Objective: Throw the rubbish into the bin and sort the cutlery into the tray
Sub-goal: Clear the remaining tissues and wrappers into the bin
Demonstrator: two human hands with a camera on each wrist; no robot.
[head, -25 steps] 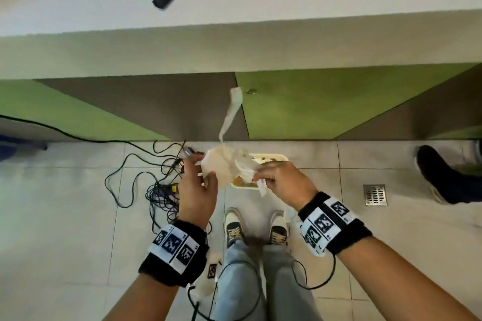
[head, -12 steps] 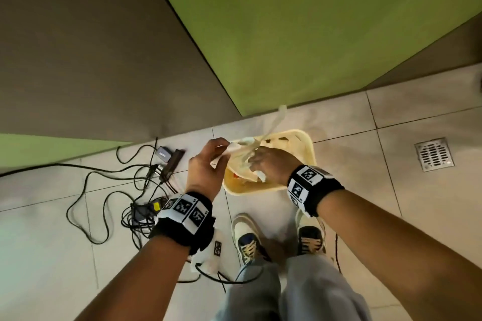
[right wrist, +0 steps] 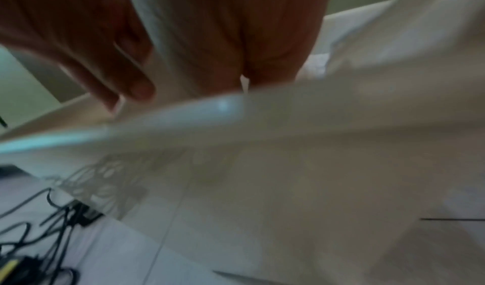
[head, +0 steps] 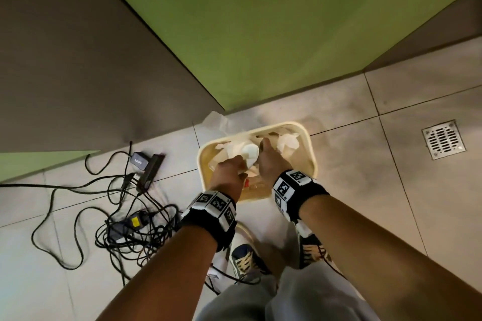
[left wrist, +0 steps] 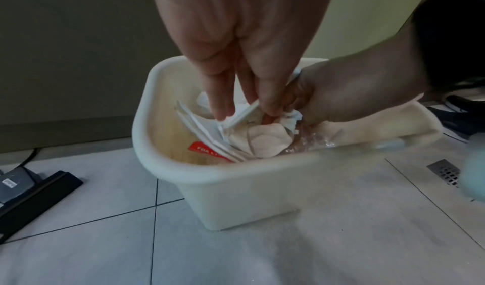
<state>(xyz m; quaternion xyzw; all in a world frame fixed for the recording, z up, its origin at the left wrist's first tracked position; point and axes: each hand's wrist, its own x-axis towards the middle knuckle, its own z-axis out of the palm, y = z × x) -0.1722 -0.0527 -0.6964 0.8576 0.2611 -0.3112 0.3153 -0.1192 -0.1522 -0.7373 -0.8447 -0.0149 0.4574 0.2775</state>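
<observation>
Both hands now reach down inside the bin (head: 311, 150), having lowered the crumpled tissues (left wrist: 265, 142) from above it. The left hand (left wrist: 236, 65) has straight, loose fingers; the right hand (left wrist: 349, 94) curls on paper. Cutlery remains unsorted.

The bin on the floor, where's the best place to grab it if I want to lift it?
Probably by the thick rolled rim of the bin, from above on a short side. The walls are smooth, with no handle showing. Both hands are inside with the rubbish, so wait.
</observation>
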